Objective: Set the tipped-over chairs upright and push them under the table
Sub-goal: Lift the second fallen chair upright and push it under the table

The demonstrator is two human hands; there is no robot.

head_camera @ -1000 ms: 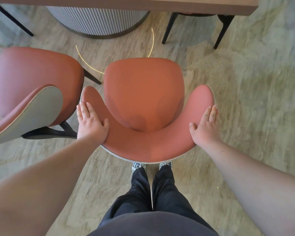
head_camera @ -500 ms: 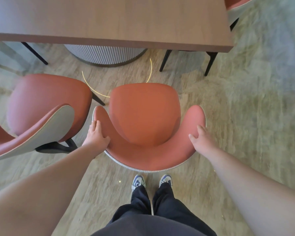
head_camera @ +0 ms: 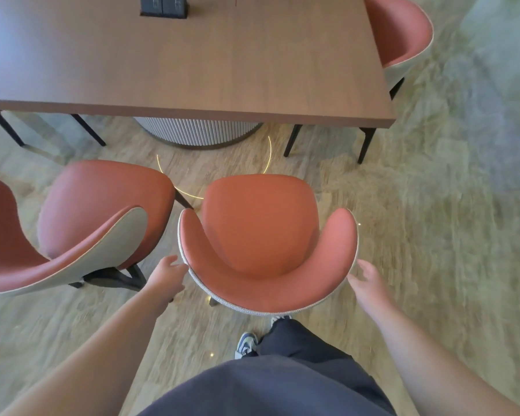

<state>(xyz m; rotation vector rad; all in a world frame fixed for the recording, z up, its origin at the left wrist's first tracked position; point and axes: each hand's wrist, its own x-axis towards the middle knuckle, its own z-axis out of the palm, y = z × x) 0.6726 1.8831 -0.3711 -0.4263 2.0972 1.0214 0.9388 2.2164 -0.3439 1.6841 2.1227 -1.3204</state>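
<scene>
Hands, left (head_camera: 166, 276) and right (head_camera: 368, 283), hover loose-fingered beside the upright chair (head_camera: 261, 235)'s smooth, curved terracotta shell.

The middle chair (head_camera: 258, 235) has an orange-red seat and a speckled grey outer shell. The left chair (head_camera: 96, 223) is duskier red with a pale grey back. The table (head_camera: 192, 64) is brown woodgrain on a ribbed grey base (head_camera: 197, 132). The floor (head_camera: 433, 235) is mottled beige-green.

Bare forearms end in the left hand (head_camera: 165, 276) and right hand (head_camera: 368, 285). A dark grey top (head_camera: 267, 388), loose black trousers (head_camera: 300, 340) and a blue-and-white sneaker (head_camera: 246, 343) fill the lower centre.
</scene>
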